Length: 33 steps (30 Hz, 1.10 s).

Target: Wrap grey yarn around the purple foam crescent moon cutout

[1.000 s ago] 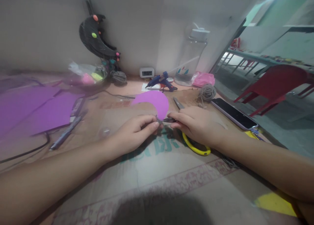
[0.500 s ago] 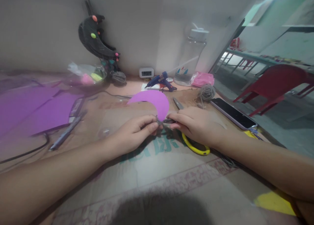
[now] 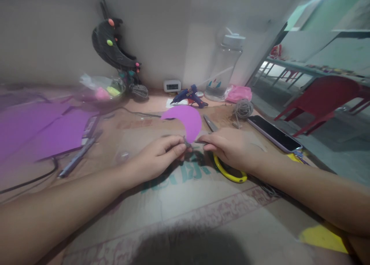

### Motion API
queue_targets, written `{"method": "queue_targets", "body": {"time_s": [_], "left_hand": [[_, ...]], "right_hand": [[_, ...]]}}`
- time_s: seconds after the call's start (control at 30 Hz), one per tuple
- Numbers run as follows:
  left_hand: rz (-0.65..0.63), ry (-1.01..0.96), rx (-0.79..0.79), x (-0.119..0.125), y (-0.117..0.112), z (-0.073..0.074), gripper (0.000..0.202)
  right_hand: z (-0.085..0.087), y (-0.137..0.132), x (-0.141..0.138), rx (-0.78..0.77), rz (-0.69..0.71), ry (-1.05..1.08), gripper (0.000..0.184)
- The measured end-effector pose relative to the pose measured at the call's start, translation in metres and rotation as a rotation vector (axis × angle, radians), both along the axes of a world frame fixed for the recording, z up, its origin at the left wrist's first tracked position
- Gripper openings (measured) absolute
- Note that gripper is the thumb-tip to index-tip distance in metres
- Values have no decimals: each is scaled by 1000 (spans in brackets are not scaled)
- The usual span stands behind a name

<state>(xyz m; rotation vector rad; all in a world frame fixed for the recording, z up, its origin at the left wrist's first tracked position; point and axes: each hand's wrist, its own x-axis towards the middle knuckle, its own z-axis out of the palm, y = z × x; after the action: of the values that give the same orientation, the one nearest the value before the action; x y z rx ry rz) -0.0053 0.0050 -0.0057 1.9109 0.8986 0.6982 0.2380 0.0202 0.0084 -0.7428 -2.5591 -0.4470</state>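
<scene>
A purple paper crescent [image 3: 193,122] stands up from between my hands, its lower tip wrapped in a bit of grey yarn [image 3: 187,144]. My left hand [image 3: 164,151] is closed, pinching that wrapped tip between thumb and forefinger. Just right of the tip, my right hand [image 3: 224,145] pinches a dark grey strand, apparently the same yarn. Under my right hand lie scissors with yellow handles [image 3: 231,176], partly hidden, with a blade showing beyond the knuckles.
Behind are a blue glue gun [image 3: 187,95], a small clock [image 3: 172,86], a clear bottle [image 3: 224,70] and a ball of grey yarn [image 3: 243,109]. A phone [image 3: 274,133] lies at right. Purple sheets [image 3: 58,130] and a pen [image 3: 77,157] lie left. A dark crescent [image 3: 108,45] leans against the wall.
The purple crescent has turned slightly, its upper tip shifting to the right. My right hand's fingers have moved a little away from the wrapped tip. My left hand has barely moved.
</scene>
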Motion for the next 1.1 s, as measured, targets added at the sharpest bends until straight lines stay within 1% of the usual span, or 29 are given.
{"method": "queue_targets", "body": {"time_s": [0.1,0.2,0.27,0.43,0.57,0.73,0.9,1.1], "left_hand": [[12,22,0,0,0,0,34],[19,22,27,0,0,1,34],[24,19,36,0,0,1,34],[49,28,45,1,0,2,33],[69,48,49,1,-1,3,31],[69,70,77,1,-1,4,30],[55,74,85,1,-2,6,30],[37,61,81,0,-1,3,30]], "right_hand": [[2,-1,-1,-16,-3,-26,47],[5,-2,-2,-9,26,-8,57],[6,-3,-2,-15,21,10,59],[7,-2,-5,-46,-17,14,46],[5,0,-6,-25,-47,15,42],[3,0,-5,26,0,34,41],[2,0,-6,53,9,37,38],[4,1,-8,95,49,27,34]]}}
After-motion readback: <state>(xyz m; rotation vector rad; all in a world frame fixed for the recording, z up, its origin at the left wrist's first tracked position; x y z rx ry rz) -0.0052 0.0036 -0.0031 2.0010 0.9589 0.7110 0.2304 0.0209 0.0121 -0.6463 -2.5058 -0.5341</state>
